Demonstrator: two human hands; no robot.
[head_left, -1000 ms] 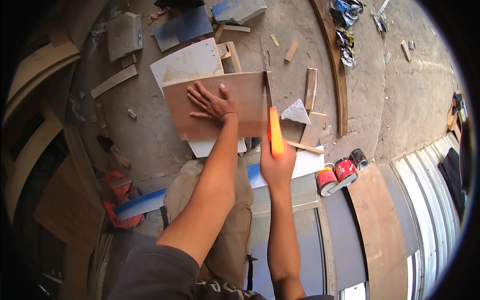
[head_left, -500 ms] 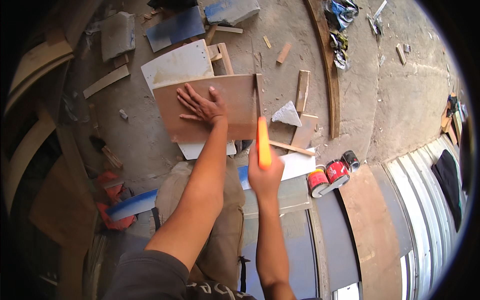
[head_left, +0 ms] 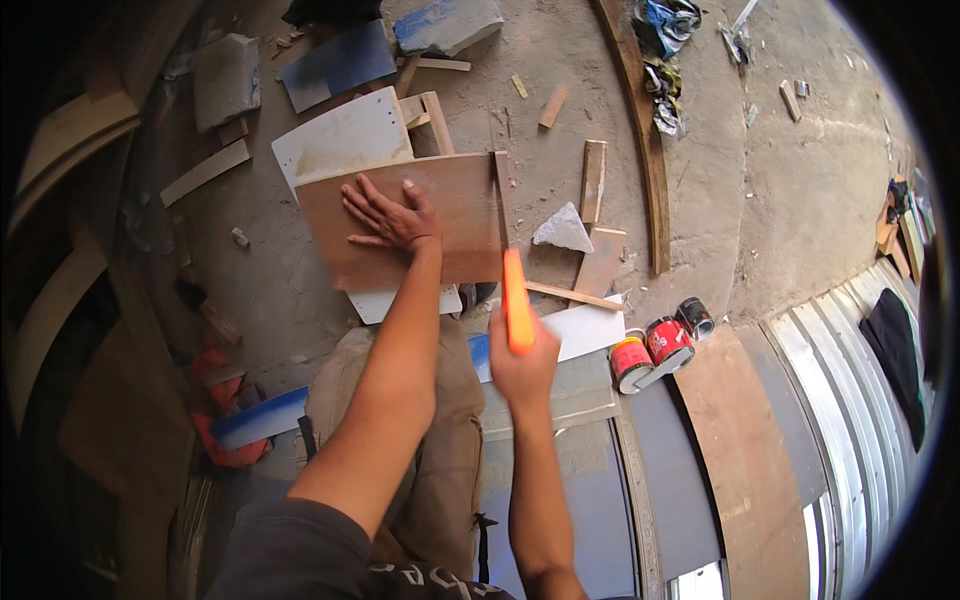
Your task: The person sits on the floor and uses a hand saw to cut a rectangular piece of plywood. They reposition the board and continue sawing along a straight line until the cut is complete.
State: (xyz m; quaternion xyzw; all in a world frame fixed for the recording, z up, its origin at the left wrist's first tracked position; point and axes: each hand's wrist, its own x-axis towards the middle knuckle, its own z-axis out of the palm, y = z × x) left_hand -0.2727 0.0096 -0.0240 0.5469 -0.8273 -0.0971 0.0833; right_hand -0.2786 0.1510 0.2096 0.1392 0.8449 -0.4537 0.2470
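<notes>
A brown wooden board lies across a white panel set on a low wooden support. My left hand presses flat on the board with its fingers spread. In my right hand is the orange handle of a handsaw, gripped with the fingers wrapped round it. The saw's blade runs away from me along the board's right edge; whether its teeth sit in the wood cannot be made out. A narrow wood strip lies just right of the handle.
Paint cans stand at the right, beside a long brown board and corrugated metal sheet. A white broken chunk, wood offcuts and a long timber lie on the floor. Concrete blocks are at the back.
The saw and my right hand have drawn slightly back toward me. My left hand stays on the board, while the whole view has shifted a little.
</notes>
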